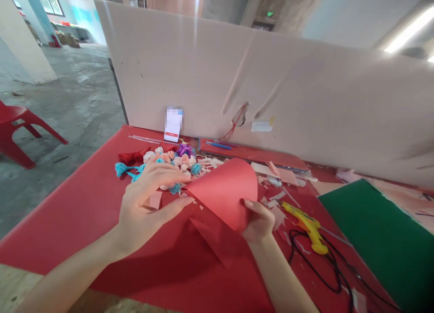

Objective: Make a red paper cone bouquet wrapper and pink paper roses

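A red paper cone (225, 186) lies on its side in the air over the table, its point toward the left and its wide end to the right. My right hand (259, 220) grips the wide end from below, thumb on the outer face and the other fingers mostly hidden behind or inside it. At the pointed end, my left hand (145, 200) is open, with thumb and fingers apart on either side of the tip. Beneath the cone, a folded piece of red paper (213, 243) rests on the red tabletop (152, 259).
Paper flowers (183, 161) in several colours lie behind my left hand. To the right are a yellow glue gun (307, 225) with a black cord, paper scraps and a green board (379, 240). A phone (172, 125) leans against the white partition (190, 78); a red chair (23, 128) stands left.
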Demonstrator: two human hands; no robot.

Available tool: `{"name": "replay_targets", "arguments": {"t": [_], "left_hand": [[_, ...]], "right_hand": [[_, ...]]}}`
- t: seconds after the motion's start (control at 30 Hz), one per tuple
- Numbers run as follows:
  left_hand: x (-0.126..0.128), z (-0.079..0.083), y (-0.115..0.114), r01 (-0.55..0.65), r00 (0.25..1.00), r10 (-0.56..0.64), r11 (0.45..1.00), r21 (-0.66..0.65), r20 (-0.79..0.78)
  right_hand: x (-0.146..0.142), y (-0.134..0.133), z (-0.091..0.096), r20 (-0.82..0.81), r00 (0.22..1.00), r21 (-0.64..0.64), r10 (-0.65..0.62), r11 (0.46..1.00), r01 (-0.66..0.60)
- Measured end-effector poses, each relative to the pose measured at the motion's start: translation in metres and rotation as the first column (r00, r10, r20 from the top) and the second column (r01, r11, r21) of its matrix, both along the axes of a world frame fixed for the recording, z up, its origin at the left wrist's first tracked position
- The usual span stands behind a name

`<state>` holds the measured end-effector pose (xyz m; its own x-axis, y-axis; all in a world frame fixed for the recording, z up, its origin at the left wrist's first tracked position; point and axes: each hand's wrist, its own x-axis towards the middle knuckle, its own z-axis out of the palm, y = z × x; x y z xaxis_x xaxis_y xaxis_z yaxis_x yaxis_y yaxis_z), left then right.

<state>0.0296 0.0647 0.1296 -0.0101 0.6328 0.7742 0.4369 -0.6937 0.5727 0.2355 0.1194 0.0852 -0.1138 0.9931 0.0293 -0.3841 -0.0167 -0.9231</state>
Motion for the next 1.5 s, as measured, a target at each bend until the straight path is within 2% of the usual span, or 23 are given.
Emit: {"name": "replay_targets", "arguments": {"t": [0.17, 0.37, 0.5, 0.67, 0.87, 1.03, 1.23, 1.33, 1.4, 1.5], "left_hand": [[0.000, 0.003, 0.000, -0.044, 0.999, 0.044, 0.999, 0.010, -0.030], [0.000, 0.004, -0.001, -0.018, 1.000, 0.019, 0.999, 0.051, -0.025], [-0.001, 0.002, -0.001, -0.060, 0.997, 0.063, 0.996, 0.063, -0.048], [-0.002, 0.001, -0.001, -0.170, 0.973, 0.192, 0.972, 0.163, -0.129], [-0.002, 0.004, -0.001, -0.222, 0.951, 0.263, 0.947, 0.234, -0.160], [-0.004, 0.007, 0.000, -0.290, 0.894, 0.376, 0.899, 0.327, -0.243], [-0.015, 0.005, 0.004, -0.323, 0.768, 0.537, 0.794, 0.514, -0.348], [-0.021, 0.003, 0.006, -0.346, 0.798, 0.544, 0.767, 0.541, -0.261], [-0.021, 0.001, 0.004, -0.345, 0.851, 0.487, 0.800, 0.491, -0.196], [-0.016, 0.000, -0.001, -0.307, 0.910, 0.379, 0.889, 0.341, -0.170]], "right_hand": [[-0.001, 0.000, -0.003, -0.067, 0.995, -0.016, 0.069, 0.997, -0.070], [0.001, 0.000, -0.009, -0.081, 0.994, 0.065, 0.075, 0.995, -0.070], [0.003, -0.001, -0.013, -0.053, 0.998, 0.119, 0.043, 0.992, -0.036], [0.002, -0.002, -0.016, -0.056, 0.998, 0.184, -0.010, 0.983, 0.020], [0.001, -0.001, -0.016, -0.072, 0.994, 0.218, -0.078, 0.972, 0.092], [0.009, -0.003, -0.024, -0.032, 0.991, 0.200, -0.129, 0.971, 0.133], [0.010, -0.002, -0.022, -0.012, 0.995, 0.202, -0.100, 0.974, 0.100], [0.009, 0.000, -0.016, -0.006, 0.996, 0.199, -0.086, 0.976, 0.085], [0.009, 0.002, -0.013, 0.003, 0.997, 0.195, -0.083, 0.977, 0.081], [0.011, 0.003, -0.014, 0.016, 0.997, 0.173, -0.080, 0.982, 0.076]]}}
